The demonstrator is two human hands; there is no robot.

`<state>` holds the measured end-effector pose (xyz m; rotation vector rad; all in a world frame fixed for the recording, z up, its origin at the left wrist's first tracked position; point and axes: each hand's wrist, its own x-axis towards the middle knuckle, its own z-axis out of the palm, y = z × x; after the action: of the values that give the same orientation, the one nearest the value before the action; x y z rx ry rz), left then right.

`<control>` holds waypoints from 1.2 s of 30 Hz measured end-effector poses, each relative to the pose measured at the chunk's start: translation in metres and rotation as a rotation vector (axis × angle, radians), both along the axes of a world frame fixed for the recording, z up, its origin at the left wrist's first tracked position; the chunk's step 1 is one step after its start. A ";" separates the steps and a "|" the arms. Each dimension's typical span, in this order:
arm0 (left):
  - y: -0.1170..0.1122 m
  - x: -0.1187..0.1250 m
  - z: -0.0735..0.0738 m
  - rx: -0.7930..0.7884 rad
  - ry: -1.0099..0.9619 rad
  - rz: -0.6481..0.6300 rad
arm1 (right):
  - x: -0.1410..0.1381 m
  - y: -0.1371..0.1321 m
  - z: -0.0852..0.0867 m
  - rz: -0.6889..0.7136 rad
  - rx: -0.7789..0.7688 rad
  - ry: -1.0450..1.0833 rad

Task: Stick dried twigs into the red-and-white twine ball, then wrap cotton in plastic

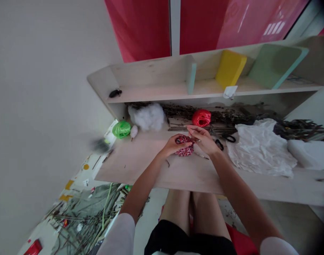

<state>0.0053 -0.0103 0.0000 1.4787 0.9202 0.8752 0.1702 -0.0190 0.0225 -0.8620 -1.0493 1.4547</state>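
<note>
Both hands are over the wooden desktop [135,159], holding a small red-and-white patterned bundle [184,146] between them. My left hand [174,146] grips its left side. My right hand [202,139] pinches its upper right edge, with a thin pale strip or stick showing between the fingers. Black-handled scissors [227,139] lie just beyond my right hand. A red raffia ball [201,118] sits behind the hands, and a green raffia ball [121,129] lies further left. Part of the bundle is hidden by my fingers.
White cotton wadding [146,117] and dried twigs [204,115] lie along the back of the desk, under a pale wooden shelf [162,88]. White cloth [260,148] lies to the right. Cut branches [85,216] cover the floor at lower left, beside a white wall [45,106].
</note>
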 end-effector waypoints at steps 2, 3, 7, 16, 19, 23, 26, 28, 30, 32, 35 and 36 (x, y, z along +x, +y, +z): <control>-0.001 0.001 0.000 -0.020 0.002 0.004 | 0.001 0.002 -0.003 -0.020 0.009 -0.016; -0.001 0.002 0.000 -0.025 0.000 0.001 | 0.001 0.004 -0.005 -0.027 0.013 -0.026; -0.005 0.005 0.005 -0.022 -0.010 -0.009 | 0.001 0.005 -0.007 -0.033 0.012 -0.044; -0.005 0.001 0.008 -0.109 -0.077 -0.007 | 0.003 0.005 -0.003 -0.054 0.008 -0.035; -0.003 0.000 0.003 -0.253 -0.131 -0.035 | 0.003 0.005 -0.003 -0.075 0.040 -0.053; -0.002 0.003 -0.004 -0.305 -0.111 -0.057 | 0.002 0.004 -0.005 -0.084 0.099 -0.123; -0.002 0.007 -0.006 -0.268 -0.096 -0.019 | 0.004 0.004 -0.005 -0.099 0.133 -0.170; -0.003 0.007 -0.006 -0.257 -0.093 0.007 | 0.005 0.005 -0.004 -0.129 0.162 -0.193; -0.003 0.006 -0.003 -0.255 -0.107 0.006 | 0.006 0.007 -0.005 -0.174 0.184 -0.212; -0.004 0.005 0.002 -0.262 -0.122 -0.034 | 0.006 0.009 -0.008 -0.207 0.192 -0.229; -0.007 0.003 0.009 -0.285 -0.136 -0.110 | 0.001 0.010 -0.014 -0.199 0.203 -0.273; -0.008 0.002 0.011 -0.300 -0.149 -0.120 | -0.001 0.010 -0.016 -0.198 0.210 -0.299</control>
<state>0.0075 -0.0185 0.0105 1.1813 0.8047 0.7143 0.1696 -0.0089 0.0065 -1.0189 -1.2743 1.0494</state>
